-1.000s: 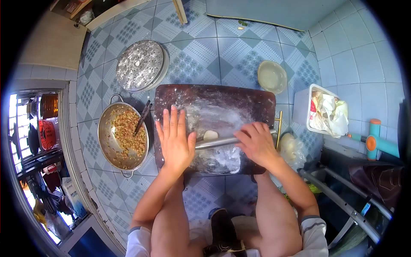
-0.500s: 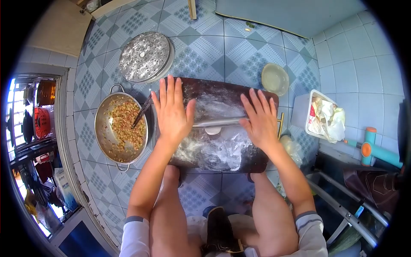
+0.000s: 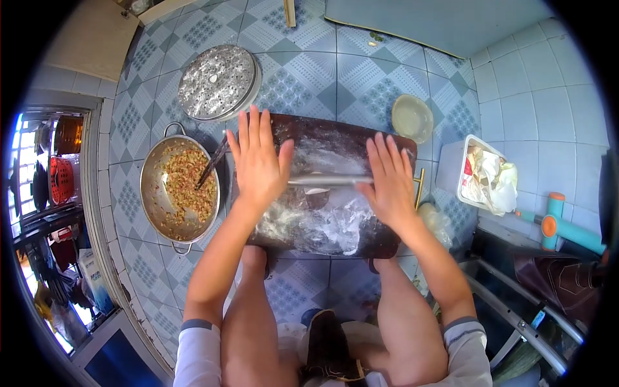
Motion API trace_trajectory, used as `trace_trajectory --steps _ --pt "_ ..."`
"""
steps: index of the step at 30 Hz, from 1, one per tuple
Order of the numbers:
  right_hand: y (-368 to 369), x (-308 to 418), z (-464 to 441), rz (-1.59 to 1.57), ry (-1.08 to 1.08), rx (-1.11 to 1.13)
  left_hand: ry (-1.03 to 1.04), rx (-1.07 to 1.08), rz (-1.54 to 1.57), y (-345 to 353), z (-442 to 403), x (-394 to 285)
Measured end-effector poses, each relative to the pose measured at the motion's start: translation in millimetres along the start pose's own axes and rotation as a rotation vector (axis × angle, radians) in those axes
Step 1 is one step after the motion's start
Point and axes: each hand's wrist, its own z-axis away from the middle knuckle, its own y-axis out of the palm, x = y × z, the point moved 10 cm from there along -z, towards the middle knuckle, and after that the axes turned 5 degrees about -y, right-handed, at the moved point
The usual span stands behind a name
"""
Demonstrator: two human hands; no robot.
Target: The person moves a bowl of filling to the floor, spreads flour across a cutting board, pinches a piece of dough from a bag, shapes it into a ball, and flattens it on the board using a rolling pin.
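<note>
The left hand (image 3: 259, 177) is lying flat, palm down, its fingers stretching straight ahead and its thumb standing apart, and the right hand (image 3: 393, 190) is lying the same way — spread wide, fingers pointing away from the body. Between them a metal rolling pin (image 3: 330, 180) is running crosswise, its ends disappearing under the two palms; how firmly they are pressing is hidden. About midway between the hands a small pale piece of dough (image 3: 316, 191) is sitting under the pin, its edges showing on both sides. Below both hands a dark wooden board (image 3: 309, 127) is carrying smears of white flour (image 3: 343, 227)

To the left of the left hand a two-handled metal pot (image 3: 148, 205) is holding a chopped filling (image 3: 190, 184), and dark sticks (image 3: 209, 166) are leaning over its rim near the fingers. Beyond the left fingertips a round perforated metal tray (image 3: 216, 80) is lying whitened with powder. Beyond the right hand a pale bowl (image 3: 412, 119) is resting on the tiled floor (image 3: 293, 90) — and farther right a white bin (image 3: 450, 169) is holding crumpled bags (image 3: 488, 179)
</note>
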Motion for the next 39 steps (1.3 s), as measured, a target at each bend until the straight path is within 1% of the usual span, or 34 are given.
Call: trace_trajectory --steps 2,5,6,8,11,13,15,16,18,19,21,22,23,25,26,28,29,32,33,34,35,37,38,39 --pt "-1.6 -7.5 -11.3 0.044 0.002 -0.047 -0.007 -0.029 -0.009 1.0 -14.4 0.9" --pt "-3.5 -2.0 -5.8 0.046 -0.011 -0.025 -0.021 0.009 0.008 5.8 -11.9 4.6" --pt "-6.9 2.1 1.1 0.046 -0.011 -0.025 -0.021 0.010 0.008 2.1 -4.5 4.3" --pt "1.2 13.7 25.7 -0.042 -0.003 0.118 0.031 0.084 0.060 -4.3 25.4 -3.4" --pt "7.9 29.4 64.0 -0.059 -0.056 0.129 0.035 0.156 0.052 -6.1 72.6 -5.4" --pt "11.9 29.5 70.2 -0.054 -0.056 0.142 0.035 0.188 0.024 -2.6 81.2 -5.1" --pt "11.3 29.3 64.0 -0.042 -0.064 0.148 0.017 0.132 0.021 -2.7 69.1 -3.9" --pt "7.3 24.9 50.3 -0.045 -0.041 0.123 0.013 0.130 0.022 -1.2 58.3 -4.3" --pt "2.6 13.0 23.9 -0.022 -0.019 0.049 0.001 0.028 0.016 -7.6 26.8 -4.1" --pt "4.0 8.8 11.9 -0.022 -0.022 0.049 -0.002 0.026 0.015 -3.1 14.3 -2.4" --pt "-4.7 -1.2 -8.6 0.054 -0.003 -0.056 -0.023 -0.029 0.017 1.0 -8.7 2.5" --pt "-7.1 -4.1 -13.8 0.038 -0.005 -0.100 -0.029 -0.050 0.028 1.8 -16.8 3.4" --pt "-9.3 -6.1 -14.7 0.037 -0.005 -0.102 -0.028 -0.051 0.027 3.6 -22.5 5.0" --pt "-12.8 -0.6 -13.8 -0.044 -0.120 -0.085 -0.076 -0.062 0.142 6.1 -28.8 13.2" --pt "-9.3 -2.3 -11.1 -0.045 -0.119 -0.081 -0.079 -0.059 0.144 3.6 -29.3 13.8" --pt "-3.4 -4.4 -3.7 -0.073 -0.121 -0.103 -0.004 -0.172 0.282 -17.5 -24.8 10.9" --pt "-3.6 -3.3 -3.3 -0.073 -0.120 -0.100 -0.006 -0.170 0.283 -26.2 -20.8 8.1" --pt "-16.1 0.8 -4.2 -0.116 -0.096 -0.143 0.061 -0.364 0.481 -74.8 11.0 -2.9" --pt "-19.3 -1.1 -3.7 -0.183 -0.049 -0.134 0.064 -0.367 0.479 -75.3 19.0 -6.5" --pt "-21.6 -3.2 -2.9 -0.249 -0.004 -0.124 0.003 -0.414 0.607 -75.1 28.6 0.6" --pt "-25.8 -0.7 -2.0 -0.250 -0.006 -0.125 -0.059 -0.459 0.735 -74.2 38.6 9.7" --pt "-34.1 -3.0 2.5 -0.255 0.048 -0.164 -0.082 -0.428 0.701 -69.1 51.4 10.7" --pt "-32.6 -2.5 5.8 -0.253 0.050 -0.163 0.008 -0.429 0.650 -71.4 57.8 0.3" --pt "-24.8 -14.6 12.3 -0.335 0.175 -0.152 0.097 -0.429 0.598 -72.5 62.3 -9.8"
